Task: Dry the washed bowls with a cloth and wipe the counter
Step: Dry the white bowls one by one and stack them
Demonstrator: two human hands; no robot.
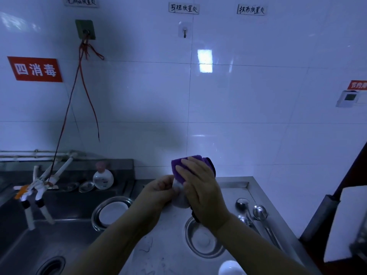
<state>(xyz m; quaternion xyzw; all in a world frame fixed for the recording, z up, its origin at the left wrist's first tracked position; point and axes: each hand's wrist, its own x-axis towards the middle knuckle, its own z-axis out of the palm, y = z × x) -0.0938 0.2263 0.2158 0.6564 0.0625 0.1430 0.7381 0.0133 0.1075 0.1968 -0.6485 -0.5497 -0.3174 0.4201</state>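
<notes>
The steel tabletop (pixel 164 243) carries everything, so I place things by it. The sink (pixel 29 241) drops away on its left, with a metal basin (pixel 111 212) perched at that edge. On the tabletop itself sit a metal dish (pixel 204 240) and spoons (pixel 256 213) toward the right. Above it, my left hand (pixel 158 192) grips a small white bowl (pixel 179 197), and my right hand (pixel 200 187) presses the purple cloth (pixel 179 165) over it, fingers closed on the fabric. To dry it well, I judge I should turn the bowl steadily with my left hand while the cloth sweeps rim and inside, keeping my grip firm since it may be slippery.
</notes>
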